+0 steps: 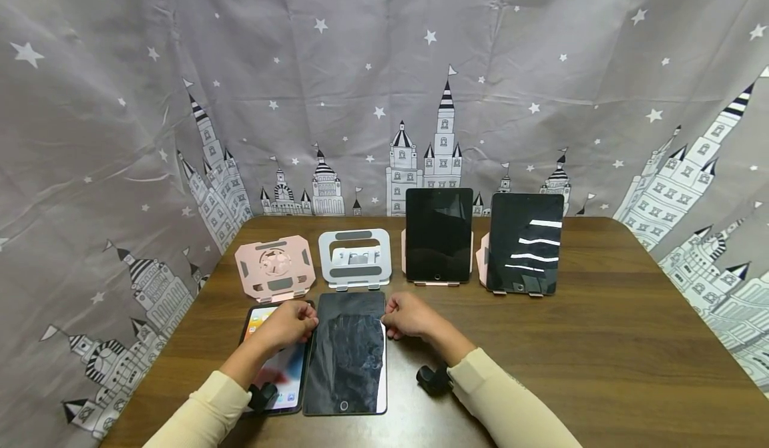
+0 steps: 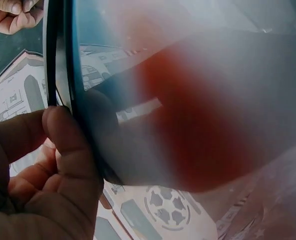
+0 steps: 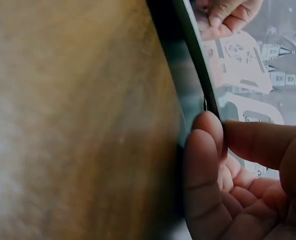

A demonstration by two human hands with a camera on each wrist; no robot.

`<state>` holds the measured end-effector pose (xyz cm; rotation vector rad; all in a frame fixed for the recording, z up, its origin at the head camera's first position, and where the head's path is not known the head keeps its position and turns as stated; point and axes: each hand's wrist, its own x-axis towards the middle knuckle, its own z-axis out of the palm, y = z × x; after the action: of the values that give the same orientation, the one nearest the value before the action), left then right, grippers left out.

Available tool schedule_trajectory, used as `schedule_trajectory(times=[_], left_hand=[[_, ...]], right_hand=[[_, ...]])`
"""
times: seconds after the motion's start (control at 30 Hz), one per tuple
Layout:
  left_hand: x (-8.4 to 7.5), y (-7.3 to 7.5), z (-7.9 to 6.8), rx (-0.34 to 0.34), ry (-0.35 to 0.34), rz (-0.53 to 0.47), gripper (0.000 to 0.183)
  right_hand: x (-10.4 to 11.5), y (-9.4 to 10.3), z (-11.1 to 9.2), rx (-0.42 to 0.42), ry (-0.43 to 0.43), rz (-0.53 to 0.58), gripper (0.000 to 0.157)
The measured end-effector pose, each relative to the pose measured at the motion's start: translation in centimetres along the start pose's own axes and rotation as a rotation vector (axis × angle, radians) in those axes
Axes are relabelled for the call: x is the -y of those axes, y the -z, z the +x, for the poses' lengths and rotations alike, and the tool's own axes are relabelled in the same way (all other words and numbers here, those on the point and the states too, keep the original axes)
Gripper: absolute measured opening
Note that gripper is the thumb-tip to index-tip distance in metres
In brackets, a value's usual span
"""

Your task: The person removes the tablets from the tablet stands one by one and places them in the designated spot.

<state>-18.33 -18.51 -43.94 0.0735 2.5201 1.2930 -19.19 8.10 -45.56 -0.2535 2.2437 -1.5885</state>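
Observation:
A dark-screened tablet with a round home button at its near edge is held between both hands. My left hand pinches its left edge, thumb against fingers, over a second tablet whose screen is lit. On the opposite edge my right hand pinches it too; the right wrist view shows the thumb on one face and curled fingers on the other. Just beyond the dark tablet's far edge stands a pale blue-white tablet stand with nothing on it.
A bare pink stand is at the far left. Two more dark tablets lean on pink stands to the right: one upright tablet and another tablet with reflections. A grey castle-print curtain hangs behind the wooden table.

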Motion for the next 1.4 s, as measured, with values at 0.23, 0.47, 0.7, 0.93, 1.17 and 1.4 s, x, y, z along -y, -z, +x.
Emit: schedule_trajectory(times=[0.23, 0.47, 0.7, 0.93, 1.17, 1.4], left_hand=[[0.09, 0.13, 0.04, 0.024, 0.000, 0.002, 0.011], [0.05, 0.33, 0.02, 0.017, 0.022, -0.001, 0.011], [0.08, 0.18, 0.08, 0.011, 0.021, 0.004, 0.009], [0.12, 0.15, 0.01, 0.006, 0.023, -0.015, 0.008], [-0.04, 0.12, -0.10, 0.003, 0.032, -0.017, 0.007], [-0.12, 0.17, -0.11, 0.009, 0.036, -0.014, 0.004]], right_hand=[[0.11, 0.27, -0.07, 0.023, -0.028, 0.005, 0.017], [0.14, 0.29, 0.09, 0.033, -0.030, 0.055, 0.015], [0.09, 0.49, -0.22, 0.036, -0.020, 0.081, 0.016], [-0.15, 0.08, -0.13, -0.025, -0.044, 0.056, 0.013], [-0.26, -0.01, -0.10, -0.031, -0.041, 0.050, 0.017], [-0.31, 0.06, -0.03, -0.027, -0.042, 0.061, 0.016]])
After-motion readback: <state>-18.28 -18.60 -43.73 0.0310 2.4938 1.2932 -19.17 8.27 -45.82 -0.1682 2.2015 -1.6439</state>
